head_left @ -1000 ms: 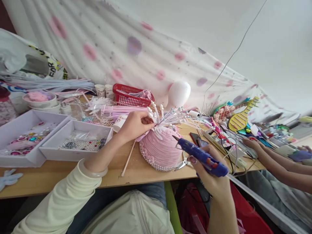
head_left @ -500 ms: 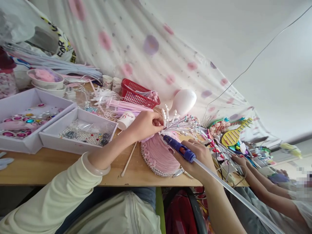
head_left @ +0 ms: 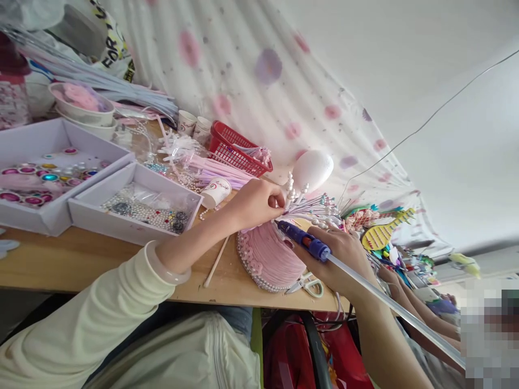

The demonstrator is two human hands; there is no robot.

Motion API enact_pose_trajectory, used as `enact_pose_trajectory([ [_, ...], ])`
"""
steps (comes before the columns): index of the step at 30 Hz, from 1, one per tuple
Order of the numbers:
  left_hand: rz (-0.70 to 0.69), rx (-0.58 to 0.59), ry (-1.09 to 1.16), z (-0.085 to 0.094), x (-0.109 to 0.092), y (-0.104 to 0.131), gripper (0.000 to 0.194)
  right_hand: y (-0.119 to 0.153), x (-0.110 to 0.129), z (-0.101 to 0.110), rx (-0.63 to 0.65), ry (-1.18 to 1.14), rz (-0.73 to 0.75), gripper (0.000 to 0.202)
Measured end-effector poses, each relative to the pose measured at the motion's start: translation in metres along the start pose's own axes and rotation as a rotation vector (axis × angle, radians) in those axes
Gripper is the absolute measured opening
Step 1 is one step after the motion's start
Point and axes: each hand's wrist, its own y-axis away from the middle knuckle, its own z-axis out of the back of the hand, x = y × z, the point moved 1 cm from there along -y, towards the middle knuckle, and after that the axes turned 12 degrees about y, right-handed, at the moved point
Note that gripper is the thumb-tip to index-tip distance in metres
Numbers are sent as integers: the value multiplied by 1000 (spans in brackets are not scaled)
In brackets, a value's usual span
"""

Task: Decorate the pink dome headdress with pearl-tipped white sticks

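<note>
The left hand (head_left: 263,202) is pinched closed on the lower ends of white beaded stems (head_left: 290,189) above a pink, dome-shaped piece (head_left: 273,256). The right hand (head_left: 343,256) is wrapped around a blue glue gun (head_left: 304,240), its tip close to the left fingertips at the top of the dome; a long translucent stick (head_left: 389,302) runs out of its back. The fingers hide where the stems meet the dome, and the right hand and gun cover part of its right side.

The dome, edged in pearls, sits near the front of a wooden table (head_left: 93,265), with scissors (head_left: 306,284) just beside it. Behind the stems rises a smooth white form (head_left: 312,170). To the left, a tipped paper cup (head_left: 216,193) bears red lettering too small to read, near two white boxes (head_left: 133,205) of beads and gems. Farther back are a red basket (head_left: 239,154) and a bag (head_left: 112,51) printed "FOR" in black. On the right are a yellow lute-shaped piece (head_left: 385,231) and another person's arms (head_left: 413,302).
</note>
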Motion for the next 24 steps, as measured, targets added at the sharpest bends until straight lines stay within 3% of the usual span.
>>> enact_pose_trajectory([
  [24,26,11,17,1,-4,0,4,3,-2,6,-100,15,27,40],
])
